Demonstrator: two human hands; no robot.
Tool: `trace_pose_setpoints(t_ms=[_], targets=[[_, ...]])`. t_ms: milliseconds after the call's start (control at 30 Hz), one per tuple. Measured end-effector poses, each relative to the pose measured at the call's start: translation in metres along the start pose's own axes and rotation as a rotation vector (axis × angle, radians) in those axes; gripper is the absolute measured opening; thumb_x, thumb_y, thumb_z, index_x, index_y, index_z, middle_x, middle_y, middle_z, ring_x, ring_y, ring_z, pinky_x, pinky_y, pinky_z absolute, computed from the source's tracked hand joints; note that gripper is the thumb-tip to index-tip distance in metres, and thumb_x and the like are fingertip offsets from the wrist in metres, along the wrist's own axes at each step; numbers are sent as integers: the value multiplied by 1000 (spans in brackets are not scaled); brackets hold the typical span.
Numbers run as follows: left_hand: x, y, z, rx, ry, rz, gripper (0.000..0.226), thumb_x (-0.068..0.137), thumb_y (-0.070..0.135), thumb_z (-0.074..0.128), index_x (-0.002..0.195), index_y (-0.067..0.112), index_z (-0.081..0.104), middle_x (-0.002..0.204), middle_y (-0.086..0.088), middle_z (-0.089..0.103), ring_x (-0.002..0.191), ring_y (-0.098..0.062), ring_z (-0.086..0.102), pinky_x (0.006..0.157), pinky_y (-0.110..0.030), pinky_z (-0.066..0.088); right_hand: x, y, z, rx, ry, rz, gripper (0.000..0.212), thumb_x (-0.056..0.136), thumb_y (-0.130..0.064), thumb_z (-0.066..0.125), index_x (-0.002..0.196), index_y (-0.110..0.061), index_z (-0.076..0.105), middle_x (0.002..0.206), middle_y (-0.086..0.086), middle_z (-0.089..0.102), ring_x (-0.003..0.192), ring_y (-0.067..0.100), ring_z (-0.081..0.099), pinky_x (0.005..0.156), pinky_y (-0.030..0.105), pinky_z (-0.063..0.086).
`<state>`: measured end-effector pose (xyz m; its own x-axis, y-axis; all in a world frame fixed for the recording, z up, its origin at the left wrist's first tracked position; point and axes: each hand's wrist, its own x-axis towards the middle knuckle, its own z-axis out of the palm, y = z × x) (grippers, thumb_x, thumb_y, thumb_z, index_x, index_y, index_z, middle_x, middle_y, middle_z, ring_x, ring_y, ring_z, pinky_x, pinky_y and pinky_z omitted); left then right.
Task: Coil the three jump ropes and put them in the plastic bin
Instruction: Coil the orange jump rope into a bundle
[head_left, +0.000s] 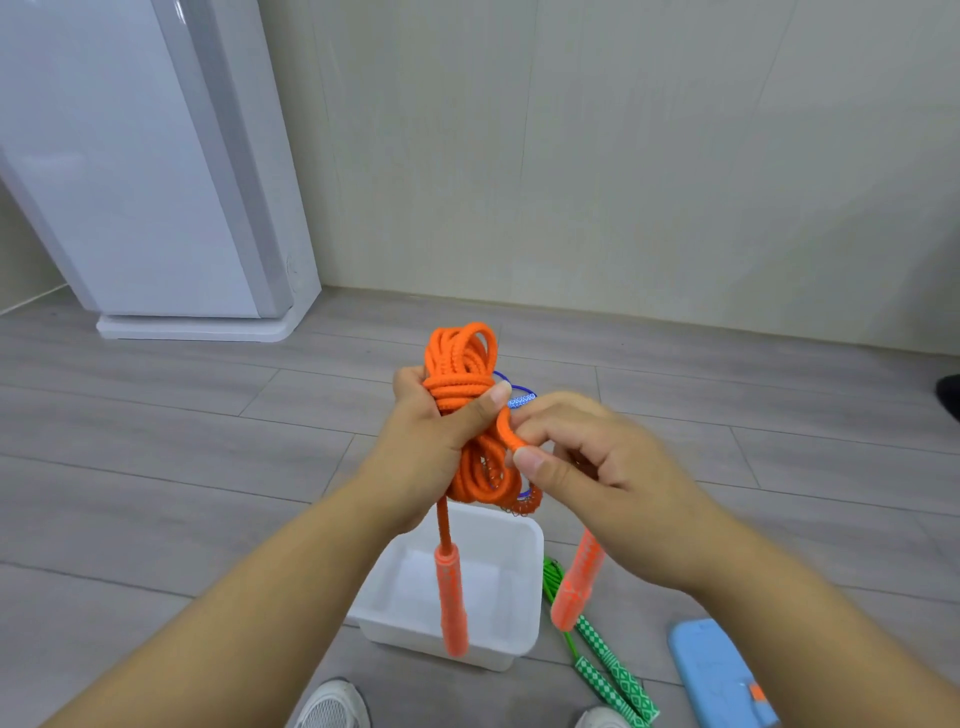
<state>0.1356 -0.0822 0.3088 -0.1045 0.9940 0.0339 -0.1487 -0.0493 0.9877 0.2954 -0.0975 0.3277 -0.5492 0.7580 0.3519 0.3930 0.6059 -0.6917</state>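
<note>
the left hand (434, 431) grips the coiled orange rope (462, 410) above the white bin (524, 582). the right hand (582, 457) pinches one loop with its fingers (535, 462). the green rope (613, 670) lies on the floor beside the bin, and the blue rope (521, 400) lies behind the hands.

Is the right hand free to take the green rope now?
Probably not yet: the right hand pinches the orange rope. The green rope lies on the floor beside the bin.
</note>
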Motion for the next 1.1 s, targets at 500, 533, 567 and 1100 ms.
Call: trace_pose_setpoints(t_ms=[500, 533, 567, 1100], targets=[[-3, 9, -11, -271, -318, -132, 31, 74, 12, 66, 104, 8, 57, 83, -13, 64, 70, -27, 62, 65, -40, 53, 1, 8, -3, -207, -26, -23, 16, 89, -31, 48, 84, -21, 59, 97, -17, 49, 94, 4, 50, 81, 12, 37], [-3, 8, -12, -256, -308, -128, 36, 72, 12, 69, 106, 10, 56, 83, -11, 66, 68, -25, 63, 63, -39, 53, 1, 8, -2, -212, -29, -24, 16, 89, -31, 48, 84, -20, 59, 97, -16, 48, 93, 4, 49, 82, 13, 38], [-2, 6, -12, -251, -291, -120, 40, 69, 10, 73, 106, 12, 56, 83, -9, 68, 65, -23, 65, 60, -37, 53, 1, 8, -2, -213, -32, -20, 17, 89, -31, 47, 85, -20, 59, 96, -16, 48, 94, 4, 49, 82, 15, 39], [-12, 8, -3, 271, -162, 96, 43, 60, 40, 67, 84, 5, 57, 61, -7, 55, 47, -12, 52, 43, -19, 43, -2, 8, -8, -134, 4, 111, 24, 84, -42, 45, 80, -25, 61, 76, -6, 54, 75, 9, 49, 65, 17, 37]])
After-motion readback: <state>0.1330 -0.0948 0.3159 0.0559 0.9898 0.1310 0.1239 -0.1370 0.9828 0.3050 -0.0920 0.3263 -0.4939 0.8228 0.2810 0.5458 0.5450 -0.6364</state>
